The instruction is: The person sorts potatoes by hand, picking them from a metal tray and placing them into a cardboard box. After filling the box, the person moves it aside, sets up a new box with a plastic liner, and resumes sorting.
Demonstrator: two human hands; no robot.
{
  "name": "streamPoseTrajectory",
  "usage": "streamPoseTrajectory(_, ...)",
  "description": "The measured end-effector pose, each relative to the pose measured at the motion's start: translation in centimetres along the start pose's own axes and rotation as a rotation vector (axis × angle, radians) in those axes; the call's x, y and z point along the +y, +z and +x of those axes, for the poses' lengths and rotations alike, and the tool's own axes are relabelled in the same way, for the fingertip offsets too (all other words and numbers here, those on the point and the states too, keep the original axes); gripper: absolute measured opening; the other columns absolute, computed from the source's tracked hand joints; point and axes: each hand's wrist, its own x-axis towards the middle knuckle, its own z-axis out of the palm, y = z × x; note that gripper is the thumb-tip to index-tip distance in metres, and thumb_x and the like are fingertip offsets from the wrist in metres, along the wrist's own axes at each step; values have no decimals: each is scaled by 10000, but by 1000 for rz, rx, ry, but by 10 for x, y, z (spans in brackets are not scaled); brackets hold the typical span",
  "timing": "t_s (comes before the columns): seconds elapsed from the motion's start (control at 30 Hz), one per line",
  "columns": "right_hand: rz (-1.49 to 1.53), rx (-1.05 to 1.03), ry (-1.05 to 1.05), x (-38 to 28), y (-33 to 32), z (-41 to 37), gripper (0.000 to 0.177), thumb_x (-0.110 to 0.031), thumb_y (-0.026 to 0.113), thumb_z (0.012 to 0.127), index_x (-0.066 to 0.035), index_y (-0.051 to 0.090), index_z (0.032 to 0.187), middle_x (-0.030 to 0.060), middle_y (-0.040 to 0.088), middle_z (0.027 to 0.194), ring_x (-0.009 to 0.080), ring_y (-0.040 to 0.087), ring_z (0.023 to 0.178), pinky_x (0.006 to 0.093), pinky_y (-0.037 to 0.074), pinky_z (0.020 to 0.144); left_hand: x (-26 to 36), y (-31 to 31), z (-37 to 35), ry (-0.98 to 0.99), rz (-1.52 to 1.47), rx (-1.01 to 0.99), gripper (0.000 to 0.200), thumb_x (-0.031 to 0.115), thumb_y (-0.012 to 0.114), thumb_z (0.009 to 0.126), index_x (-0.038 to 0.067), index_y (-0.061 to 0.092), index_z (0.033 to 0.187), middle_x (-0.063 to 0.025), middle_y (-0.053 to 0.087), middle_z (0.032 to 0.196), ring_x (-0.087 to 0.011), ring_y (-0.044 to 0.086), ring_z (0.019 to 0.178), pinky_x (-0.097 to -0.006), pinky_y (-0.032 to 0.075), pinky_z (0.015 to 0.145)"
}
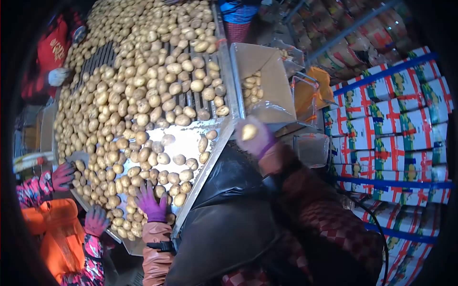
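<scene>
Many potatoes [138, 90] cover a metal sorting table [210, 125] with slatted sections. My left hand [151, 204], in a purple glove, lies with fingers spread among the potatoes near the table's lower edge and holds none. On the other side of the table's rim, my right hand [256, 137], also gloved, has a single potato [249, 132] at its palm and fingers. That hand is slightly blurred and is just below an open cardboard box [267, 81] with several potatoes inside.
A co-worker in an orange apron [59, 238] has both gloved hands at the table's left edge. Another person in red [50, 52] stands at the upper left. Strapped stacks of printed cartons [389, 128] rise on the right. An orange bag [319, 86] hangs beyond the box.
</scene>
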Motion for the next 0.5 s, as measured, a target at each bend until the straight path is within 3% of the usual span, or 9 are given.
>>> streamPoseTrajectory(0.03, 254, -12, 42, -34, -16, 2, 171, -144, 628, 885, -27, 586, 1002, 77, 624, 945, 207, 636, 892, 311, 563, 778, 2, -2, 0, 3, 0, 0, 787, 402, 711, 718, 149, 427, 1407, -141, 344, 1494, -412, 243, 1395, -643, 180, 1066)
streamPoseTrajectory(0.1, -84, 17, -350, -98, -43, -6, 226, -174, 673, 853, -42, 567, 1001, 65, 620, 913, 218, 633, 865, 318, 552, 768, 1, -1, 0, -5, -4, -4, 801, 396, 712, 720, 154, 410, 1422, -139, 327, 1505, -405, 231, 1402, -639, 176, 1071)
streamPoseTrajectory(0.13, 171, 165, -297, -138, -34, -21, 256, -187, 680, 846, -45, 547, 1013, 58, 621, 893, 223, 633, 842, 320, 546, 754, 0, 1, 2, 1, -3, 2, 807, 401, 710, 722, 155, 404, 1426, -138, 321, 1509, -404, 228, 1404, -636, 175, 1074)
streamPoseTrajectory(0.17, 43, 57, -541, -187, -52, -24, 314, -290, 625, 885, -38, 526, 1044, 90, 624, 943, 241, 629, 872, 362, 547, 774, -1, 3, 1, 4, 0, 5, 813, 405, 708, 723, 156, 398, 1431, -138, 315, 1512, -402, 226, 1406, -634, 175, 1076)
streamPoseTrajectory(0.23, 97, 143, -750, -244, -31, -40, 333, -320, 598, 900, -58, 526, 1093, 111, 598, 1036, 269, 593, 959, 387, 502, 843, -2, 4, -1, -4, 2, -8, 820, 413, 702, 727, 157, 387, 1440, -135, 305, 1519, -399, 221, 1409, -629, 174, 1080)
streamPoseTrajectory(0.37, 31, 221, -674, -244, 5, -26, 386, -381, 544, 928, -99, 527, 1191, 153, 546, 1221, 325, 523, 1134, 437, 412, 983, 2, 3, 1, -30, -55, 4, 799, 418, 685, 736, 130, 401, 1426, -161, 338, 1494, -403, 265, 1385, -616, 192, 1076)
streamPoseTrajectory(0.43, -105, 156, -505, -198, 15, -12, 417, -411, 517, 942, -119, 527, 1240, 174, 520, 1313, 353, 487, 1222, 462, 367, 1052, 21, -13, 8, -94, -193, 43, 771, 406, 688, 734, 111, 431, 1398, -189, 374, 1460, -413, 309, 1353, -597, 203, 1080)
streamPoseTrajectory(0.5, -318, -7, -302, -128, 19, 9, 446, -431, 501, 952, -159, 500, 1305, 130, 524, 1331, 314, 501, 1215, 447, 375, 1053, 49, -45, 16, -60, -571, -10, 653, 365, 690, 732, 69, 513, 1287, -222, 477, 1321, -427, 405, 1238, -560, 263, 1043)
